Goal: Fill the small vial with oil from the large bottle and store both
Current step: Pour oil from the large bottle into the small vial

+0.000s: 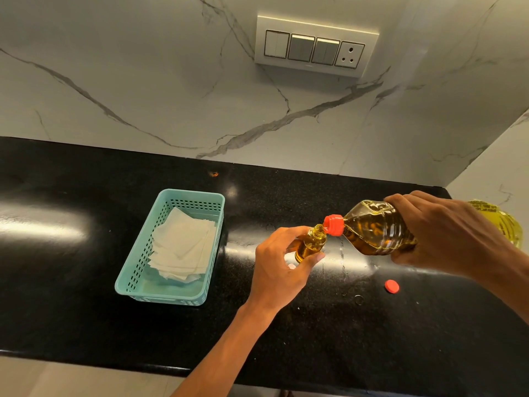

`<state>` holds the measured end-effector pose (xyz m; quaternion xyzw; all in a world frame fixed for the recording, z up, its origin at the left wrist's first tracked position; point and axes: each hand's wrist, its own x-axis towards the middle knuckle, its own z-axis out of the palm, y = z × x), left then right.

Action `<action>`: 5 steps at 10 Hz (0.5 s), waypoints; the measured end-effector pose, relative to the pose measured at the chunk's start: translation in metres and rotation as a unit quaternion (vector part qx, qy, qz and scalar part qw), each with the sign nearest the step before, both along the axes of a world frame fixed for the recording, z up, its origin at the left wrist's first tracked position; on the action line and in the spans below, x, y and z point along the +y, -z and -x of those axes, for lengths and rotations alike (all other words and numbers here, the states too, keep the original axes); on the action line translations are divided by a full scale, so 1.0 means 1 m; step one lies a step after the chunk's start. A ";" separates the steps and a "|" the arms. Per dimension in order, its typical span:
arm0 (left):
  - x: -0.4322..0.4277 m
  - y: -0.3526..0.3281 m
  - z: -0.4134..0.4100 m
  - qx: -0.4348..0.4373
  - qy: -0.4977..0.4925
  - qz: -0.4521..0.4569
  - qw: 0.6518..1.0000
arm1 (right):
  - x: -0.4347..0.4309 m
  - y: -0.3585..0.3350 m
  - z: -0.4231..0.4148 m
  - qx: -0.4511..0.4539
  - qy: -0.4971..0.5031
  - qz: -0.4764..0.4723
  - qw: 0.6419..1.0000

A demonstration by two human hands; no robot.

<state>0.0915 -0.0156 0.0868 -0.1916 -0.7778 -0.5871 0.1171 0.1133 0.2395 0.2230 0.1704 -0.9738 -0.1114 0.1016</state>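
Glossy black counter (pixel 86 253); ribbed large bottle (pixel 375 227) tilted onto small vial (pixel 310 243).

The right hand (pixel 440 233) is gripping the bottle (pixel 375 227), tipping it so its red spout (pixel 333 224) is touching the mouth of the vial (pixel 310 245), which the left hand (pixel 279 265) is holding upright. A red cap (pixel 392 286) is lying on the bench (pixel 315 339) below the right hand. A teal basket (pixel 134 282) is sitting left of the left hand.
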 end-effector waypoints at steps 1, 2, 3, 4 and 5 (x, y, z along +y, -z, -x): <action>0.000 0.000 0.000 0.000 -0.001 -0.002 1.000 | 0.000 0.000 0.000 0.002 -0.001 0.000 1.000; 0.000 -0.001 0.000 0.001 0.003 -0.002 1.000 | 0.000 0.001 0.000 0.003 0.000 -0.002 1.000; 0.000 -0.001 0.000 -0.001 0.004 -0.001 1.000 | 0.000 0.001 0.001 0.003 0.000 -0.002 1.000; 0.000 -0.001 0.000 -0.002 0.003 0.002 1.000 | -0.001 0.001 0.001 0.003 -0.002 -0.001 1.000; 0.000 -0.001 -0.001 0.000 0.002 0.003 1.000 | -0.001 0.002 0.000 0.005 -0.005 -0.003 1.000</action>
